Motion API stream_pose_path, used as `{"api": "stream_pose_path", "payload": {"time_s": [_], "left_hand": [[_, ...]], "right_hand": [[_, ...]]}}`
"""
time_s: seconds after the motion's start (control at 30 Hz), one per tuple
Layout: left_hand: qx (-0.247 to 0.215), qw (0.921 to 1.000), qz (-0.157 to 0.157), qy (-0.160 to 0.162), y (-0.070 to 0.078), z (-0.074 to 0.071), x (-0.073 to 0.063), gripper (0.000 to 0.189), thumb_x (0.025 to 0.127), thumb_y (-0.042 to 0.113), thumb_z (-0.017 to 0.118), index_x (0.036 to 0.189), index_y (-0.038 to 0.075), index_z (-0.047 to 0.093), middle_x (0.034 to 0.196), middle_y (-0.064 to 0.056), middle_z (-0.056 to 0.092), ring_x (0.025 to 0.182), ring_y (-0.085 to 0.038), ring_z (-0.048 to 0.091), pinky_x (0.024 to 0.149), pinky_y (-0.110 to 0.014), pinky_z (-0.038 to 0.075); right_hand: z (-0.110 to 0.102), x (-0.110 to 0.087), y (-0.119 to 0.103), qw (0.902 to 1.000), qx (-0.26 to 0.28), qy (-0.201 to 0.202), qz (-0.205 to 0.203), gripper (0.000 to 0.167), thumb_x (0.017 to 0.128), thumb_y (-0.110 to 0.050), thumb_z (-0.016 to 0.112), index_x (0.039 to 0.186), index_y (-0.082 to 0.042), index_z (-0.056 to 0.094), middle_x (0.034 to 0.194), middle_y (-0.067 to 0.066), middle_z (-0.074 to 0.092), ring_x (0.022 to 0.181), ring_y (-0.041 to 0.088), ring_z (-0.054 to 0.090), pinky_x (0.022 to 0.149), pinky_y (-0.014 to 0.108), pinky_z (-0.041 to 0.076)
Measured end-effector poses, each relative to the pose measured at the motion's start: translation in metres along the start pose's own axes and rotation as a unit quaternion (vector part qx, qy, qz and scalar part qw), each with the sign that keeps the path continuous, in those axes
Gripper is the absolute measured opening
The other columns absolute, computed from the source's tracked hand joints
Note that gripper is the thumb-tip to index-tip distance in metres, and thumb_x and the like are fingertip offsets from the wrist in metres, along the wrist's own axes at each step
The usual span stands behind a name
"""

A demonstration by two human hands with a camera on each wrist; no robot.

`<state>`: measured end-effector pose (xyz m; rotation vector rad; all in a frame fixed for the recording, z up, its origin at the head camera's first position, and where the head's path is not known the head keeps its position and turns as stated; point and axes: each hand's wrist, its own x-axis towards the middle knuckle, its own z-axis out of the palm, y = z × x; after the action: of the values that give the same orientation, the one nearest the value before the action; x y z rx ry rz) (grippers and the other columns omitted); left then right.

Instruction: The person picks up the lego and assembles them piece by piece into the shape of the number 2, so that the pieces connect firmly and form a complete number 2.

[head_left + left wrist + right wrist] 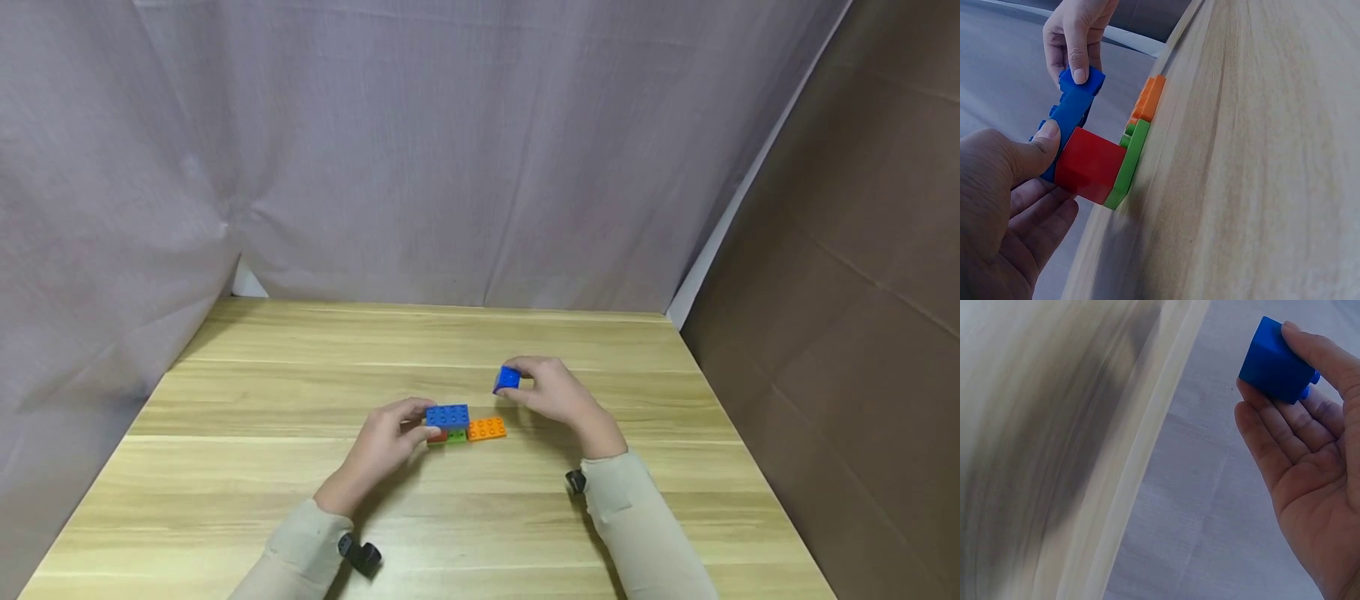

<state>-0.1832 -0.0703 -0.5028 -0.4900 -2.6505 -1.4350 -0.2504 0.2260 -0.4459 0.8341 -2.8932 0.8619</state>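
Observation:
My left hand point(382, 437) pinches a long blue building brick point(447, 417) between thumb and fingers. In the left wrist view that brick lies over a red brick point(1090, 162), which sits on one end of a green plate brick point(1129, 164). An orange plate brick point(487, 428) lies on the table at the green one's right end. Above and behind the orange piece, my right hand point(555, 392) holds a small blue square brick point(1272, 359) between thumb and fingertips, raised over the table. Its studs face the palm side in the right wrist view.
The light wood-grain table point(247, 475) reaches back to a grey cloth curtain point(450, 167). A darker cloth point(847, 292) hangs along the right side. Black wrist devices point(360, 555) are worn at both sleeve cuffs.

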Motion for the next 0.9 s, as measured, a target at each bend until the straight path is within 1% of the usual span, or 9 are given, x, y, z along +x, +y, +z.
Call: {"api": "stream_pose_path", "payload": {"time_s": [0.2, 0.4, 0.57, 0.8, 0.9], "left_hand": [[0.0, 1.0, 0.004, 0.003, -0.0006, -0.0004, 0.0021, 0.041, 0.085, 0.026, 0.082, 0.123, 0.015, 0.07, 0.116, 0.001, 0.072, 0.104, -0.014, 0.069, 0.094, -0.034, 0.057], [-0.001, 1.0, -0.001, -0.001, -0.0012, -0.0007, 0.0025, 0.041, 0.085, 0.026, 0.082, 0.123, 0.016, 0.07, 0.116, 0.001, 0.072, 0.105, -0.014, 0.069, 0.094, -0.033, 0.057], [0.001, 1.0, -0.001, -0.001, -0.001, -0.0009, 0.0029, 0.041, 0.086, 0.026, 0.081, 0.123, 0.016, 0.07, 0.117, 0.001, 0.072, 0.105, -0.014, 0.069, 0.094, -0.033, 0.056], [0.0, 1.0, -0.003, -0.003, 0.0003, -0.001, 0.0035, 0.041, 0.085, 0.025, 0.082, 0.123, 0.015, 0.07, 0.118, 0.0, 0.072, 0.105, -0.014, 0.069, 0.094, -0.032, 0.056], [0.001, 1.0, -0.002, -0.003, 0.0003, -0.0007, 0.0031, 0.041, 0.085, 0.025, 0.082, 0.124, 0.014, 0.07, 0.118, 0.0, 0.072, 0.105, -0.014, 0.069, 0.094, -0.032, 0.056]], "right_hand": [[0.0, 0.0014, -0.0016, 1.0, -0.002, 0.006, -0.007, 0.037, 0.093, -0.035, 0.075, 0.119, -0.009, 0.07, 0.112, 0.001, 0.072, 0.103, 0.019, 0.067, 0.092, 0.046, 0.058], [0.0008, 0.0016, -0.0033, 1.0, -0.004, 0.002, -0.005, 0.037, 0.093, -0.036, 0.074, 0.119, -0.011, 0.07, 0.112, -0.001, 0.071, 0.104, 0.016, 0.067, 0.093, 0.043, 0.058], [0.0008, 0.0023, -0.0053, 1.0, -0.003, -0.002, -0.009, 0.037, 0.093, -0.036, 0.074, 0.12, -0.01, 0.07, 0.112, -0.002, 0.071, 0.104, 0.016, 0.067, 0.094, 0.041, 0.057], [-0.0002, 0.0025, -0.0083, 0.9999, -0.002, -0.002, -0.012, 0.041, 0.093, -0.036, 0.074, 0.122, -0.008, 0.069, 0.115, 0.002, 0.071, 0.104, 0.018, 0.067, 0.094, 0.045, 0.057], [0.0002, 0.0021, -0.0093, 0.9999, -0.007, -0.003, -0.009, 0.041, 0.093, -0.037, 0.074, 0.123, -0.009, 0.069, 0.115, 0.001, 0.071, 0.105, 0.016, 0.066, 0.094, 0.042, 0.057]]}}
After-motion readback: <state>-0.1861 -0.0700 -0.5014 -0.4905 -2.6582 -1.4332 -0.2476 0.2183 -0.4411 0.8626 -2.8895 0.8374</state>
